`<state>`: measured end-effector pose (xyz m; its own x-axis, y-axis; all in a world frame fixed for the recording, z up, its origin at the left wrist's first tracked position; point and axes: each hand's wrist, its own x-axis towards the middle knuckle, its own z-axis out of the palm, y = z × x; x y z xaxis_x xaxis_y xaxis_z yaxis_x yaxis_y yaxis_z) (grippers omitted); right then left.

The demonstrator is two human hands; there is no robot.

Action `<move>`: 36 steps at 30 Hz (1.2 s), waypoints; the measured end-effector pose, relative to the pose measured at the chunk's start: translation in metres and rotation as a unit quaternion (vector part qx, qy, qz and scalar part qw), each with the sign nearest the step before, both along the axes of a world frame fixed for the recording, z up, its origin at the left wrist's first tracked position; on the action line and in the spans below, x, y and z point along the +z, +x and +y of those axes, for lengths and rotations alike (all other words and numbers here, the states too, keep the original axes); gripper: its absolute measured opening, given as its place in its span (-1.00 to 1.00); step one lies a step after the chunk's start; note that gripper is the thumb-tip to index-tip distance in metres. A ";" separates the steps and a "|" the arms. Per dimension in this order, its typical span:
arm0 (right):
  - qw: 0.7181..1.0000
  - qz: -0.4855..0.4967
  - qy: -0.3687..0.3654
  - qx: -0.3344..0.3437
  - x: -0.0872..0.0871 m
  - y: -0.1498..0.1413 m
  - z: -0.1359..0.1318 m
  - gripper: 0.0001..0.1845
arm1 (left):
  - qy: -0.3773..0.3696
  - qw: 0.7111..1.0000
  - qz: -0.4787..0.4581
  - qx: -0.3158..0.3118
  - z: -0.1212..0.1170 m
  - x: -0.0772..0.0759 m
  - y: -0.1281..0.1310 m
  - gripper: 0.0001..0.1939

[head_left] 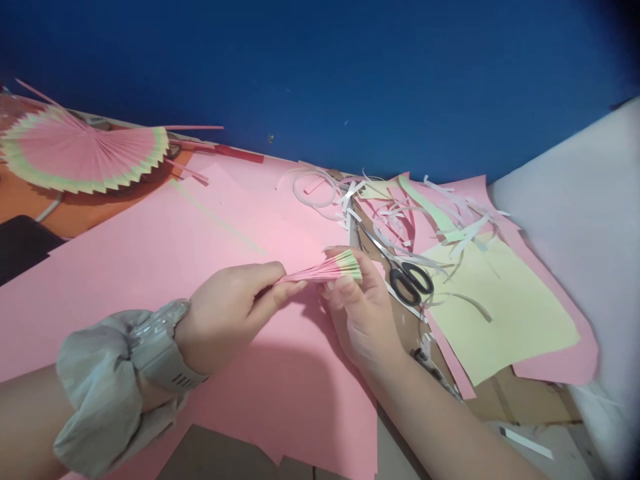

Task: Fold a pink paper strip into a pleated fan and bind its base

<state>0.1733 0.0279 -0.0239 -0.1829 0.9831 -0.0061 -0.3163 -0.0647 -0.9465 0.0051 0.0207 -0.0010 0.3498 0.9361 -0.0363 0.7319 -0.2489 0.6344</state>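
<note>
A pleated paper fan (327, 269), pink with a yellow and green edge, is squeezed into a narrow bundle between my hands. My left hand (240, 303) pinches its thin pink end. Around the wider green-edged end, the fingers and thumb of my right hand (363, 310) are closed. Beneath both hands lies a large sheet of pink paper (150, 267). At the upper left, an opened pleated fan (95, 150) in the same colours rests with narrow pink strips sticking out from it.
Scissors with black handles (410, 281) lie right of my right hand, among white paper strips (467, 233). A pale yellow sheet (505, 307) sits over pink paper and cardboard (530, 397). Behind rises a blue wall (320, 80); a black object (25, 243) is at far left.
</note>
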 end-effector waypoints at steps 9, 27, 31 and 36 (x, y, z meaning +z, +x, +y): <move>0.997 -0.019 0.047 -0.065 -0.001 -0.001 -0.002 -0.87 | -0.007 0.999 -0.020 -0.026 -0.002 0.000 0.001 -0.61; 0.980 0.168 -0.097 0.038 0.001 -0.002 0.005 -0.77 | -0.063 0.986 -0.141 -0.060 -0.003 0.005 0.001 -0.68; 0.981 0.163 -0.101 0.012 0.000 -0.003 0.005 -0.79 | -0.081 0.993 -0.090 -0.002 -0.001 0.000 0.002 -0.64; 0.986 0.134 -0.098 -0.027 -0.003 -0.004 0.003 -0.83 | -0.091 0.995 -0.035 0.006 -0.001 -0.003 0.001 -0.63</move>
<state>0.1693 0.0314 -0.0273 -0.1505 0.9762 -0.1561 -0.5621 -0.2144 -0.7988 0.0063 0.0196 -0.0041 0.3470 0.9200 -0.1819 0.6869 -0.1173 0.7172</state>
